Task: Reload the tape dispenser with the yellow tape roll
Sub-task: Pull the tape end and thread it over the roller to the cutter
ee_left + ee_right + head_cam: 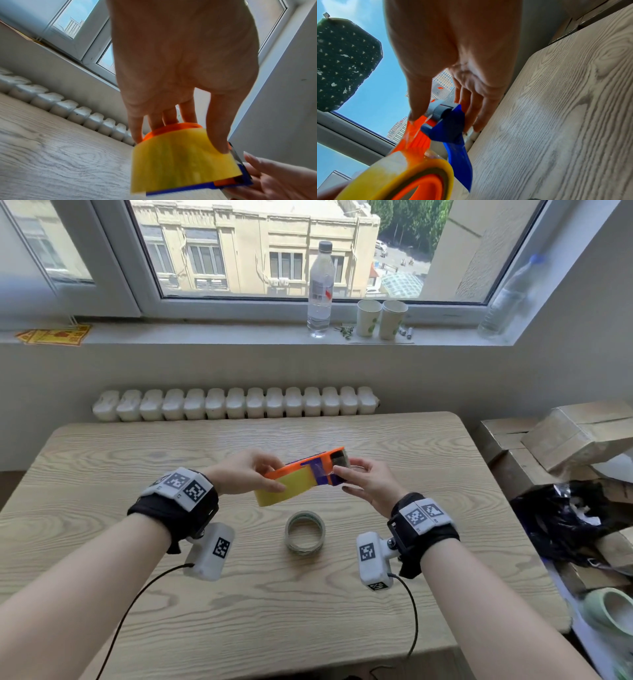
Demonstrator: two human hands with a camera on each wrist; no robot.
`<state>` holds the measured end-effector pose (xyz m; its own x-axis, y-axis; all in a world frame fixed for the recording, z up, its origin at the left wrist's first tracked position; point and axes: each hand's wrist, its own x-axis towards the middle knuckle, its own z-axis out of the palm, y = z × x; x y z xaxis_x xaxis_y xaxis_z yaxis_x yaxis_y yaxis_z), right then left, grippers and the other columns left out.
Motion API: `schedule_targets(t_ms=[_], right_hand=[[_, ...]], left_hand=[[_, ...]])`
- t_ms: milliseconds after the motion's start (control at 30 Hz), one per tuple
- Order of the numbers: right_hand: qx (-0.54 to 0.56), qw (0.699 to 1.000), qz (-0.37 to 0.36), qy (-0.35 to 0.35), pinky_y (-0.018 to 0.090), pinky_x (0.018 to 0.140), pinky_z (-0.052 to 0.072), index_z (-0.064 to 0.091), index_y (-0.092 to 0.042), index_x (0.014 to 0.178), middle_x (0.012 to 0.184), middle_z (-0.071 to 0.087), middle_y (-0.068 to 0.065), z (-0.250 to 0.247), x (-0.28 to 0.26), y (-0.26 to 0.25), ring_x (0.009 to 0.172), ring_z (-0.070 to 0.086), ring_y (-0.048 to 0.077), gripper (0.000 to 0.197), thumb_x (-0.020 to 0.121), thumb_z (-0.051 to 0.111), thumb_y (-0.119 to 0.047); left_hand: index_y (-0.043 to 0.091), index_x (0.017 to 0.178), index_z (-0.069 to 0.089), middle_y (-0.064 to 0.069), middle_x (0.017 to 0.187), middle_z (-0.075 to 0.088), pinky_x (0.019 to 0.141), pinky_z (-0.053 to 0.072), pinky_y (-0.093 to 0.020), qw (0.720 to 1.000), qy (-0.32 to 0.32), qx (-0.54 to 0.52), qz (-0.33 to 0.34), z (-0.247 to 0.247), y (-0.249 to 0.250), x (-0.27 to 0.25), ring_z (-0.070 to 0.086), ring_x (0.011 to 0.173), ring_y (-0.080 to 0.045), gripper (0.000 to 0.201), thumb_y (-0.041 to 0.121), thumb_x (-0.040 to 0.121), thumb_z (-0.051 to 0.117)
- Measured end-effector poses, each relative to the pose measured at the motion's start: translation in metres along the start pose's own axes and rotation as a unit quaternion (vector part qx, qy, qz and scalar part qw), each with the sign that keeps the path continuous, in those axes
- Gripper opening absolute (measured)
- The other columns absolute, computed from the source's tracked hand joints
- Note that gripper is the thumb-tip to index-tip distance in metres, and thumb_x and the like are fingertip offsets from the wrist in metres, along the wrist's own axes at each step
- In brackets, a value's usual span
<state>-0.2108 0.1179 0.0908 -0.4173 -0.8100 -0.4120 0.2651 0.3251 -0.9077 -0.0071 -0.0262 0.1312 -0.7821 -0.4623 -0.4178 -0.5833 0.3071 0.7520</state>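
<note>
While both hands hold it above a wooden table (102, 467), an orange and blue tape dispenser (310, 465) carries the yellow tape roll (281, 489) at its left end. Seen from the head camera, the left hand (245, 470) pinches that end, thumb lying on the yellow tape and fingers curled over the orange side behind it. The right hand (368, 481) grips the opposite end, where the blue part and a dark cutter piece sit, its fingers curled round it. Below and between the two hands, an empty tape core (305, 531) lies flat on the table. Beyond the hands, a water bottle (321, 290) and two paper cups (382, 318) stand on the windowsill. To the right of the right hand, cardboard boxes (561, 436) are stacked beside the table.

From the left wrist camera, the left hand (185, 67) reaches down, thumb pressed on the outer face of the yellow tape roll (181, 161) and fingers on the orange rim behind it. A blue edge of the tape dispenser (181, 189) shows under the roll. The right hand (274, 180) touches the dispenser's far corner.

From the right wrist camera, the right hand (453, 51) clasps the tape dispenser (448, 127), thumb on the orange side and fingers behind the blue part. Nearest the camera, blurred, is the yellow tape roll (388, 174) on its orange hub.
</note>
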Motion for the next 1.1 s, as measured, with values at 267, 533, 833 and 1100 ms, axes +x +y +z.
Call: schedule_targets(t_ms=[267, 533, 833, 1100], right_hand=[[-0.072, 0.997, 0.008, 0.011, 0.034, 0.090, 0.051, 0.052, 0.002, 0.122, 0.126, 0.057, 0.023, 0.003, 0.038, 0.033, 0.108, 0.061, 0.026, 0.060, 0.067, 0.077, 0.003], [-0.094, 0.995, 0.046, 0.004, 0.038, 0.112, 0.033, 0.050, -0.004, 0.123, 0.133, 0.052, 0.021, 0.007, 0.074, 0.072, 0.129, 0.045, 0.024, 0.066, 0.064, 0.077, 0.007], [-0.078, 0.993, 0.091, 0.015, 0.032, 0.111, 0.030, 0.037, -0.002, 0.133, 0.136, 0.049, 0.018, 0.008, 0.100, 0.104, 0.132, 0.041, 0.023, 0.078, 0.066, 0.075, 0.009], [-0.095, 0.992, 0.088, 0.008, 0.024, 0.103, 0.033, 0.043, -0.001, 0.132, 0.139, 0.047, 0.015, 0.007, 0.115, 0.112, 0.131, 0.042, 0.023, 0.074, 0.066, 0.074, 0.011]], left_hand=[[0.021, 0.082, 0.065, 0.004, 0.077, 0.057, 0.064, 0.039, -0.018, 0.997, 0.062, 0.048, -0.006, 0.011, -0.035, 0.026, 0.052, 0.074, -0.012, 0.018, 0.015, 0.071, 0.078], [0.017, 0.091, 0.076, -0.007, 0.086, 0.069, 0.081, 0.046, -0.037, 0.991, 0.097, 0.091, -0.029, 0.034, -0.077, 0.059, 0.061, 0.085, -0.025, 0.027, 0.025, 0.066, 0.081], [0.022, 0.101, 0.074, -0.006, 0.098, 0.069, 0.085, 0.043, -0.030, 0.979, 0.091, 0.178, -0.032, 0.049, -0.103, 0.087, 0.060, 0.098, -0.025, 0.029, 0.029, 0.073, 0.075], [0.029, 0.112, 0.068, 0.003, 0.106, 0.066, 0.100, 0.042, -0.040, 0.962, 0.101, 0.250, -0.035, 0.062, -0.114, 0.100, 0.035, 0.137, -0.027, 0.032, 0.035, 0.080, 0.067]])
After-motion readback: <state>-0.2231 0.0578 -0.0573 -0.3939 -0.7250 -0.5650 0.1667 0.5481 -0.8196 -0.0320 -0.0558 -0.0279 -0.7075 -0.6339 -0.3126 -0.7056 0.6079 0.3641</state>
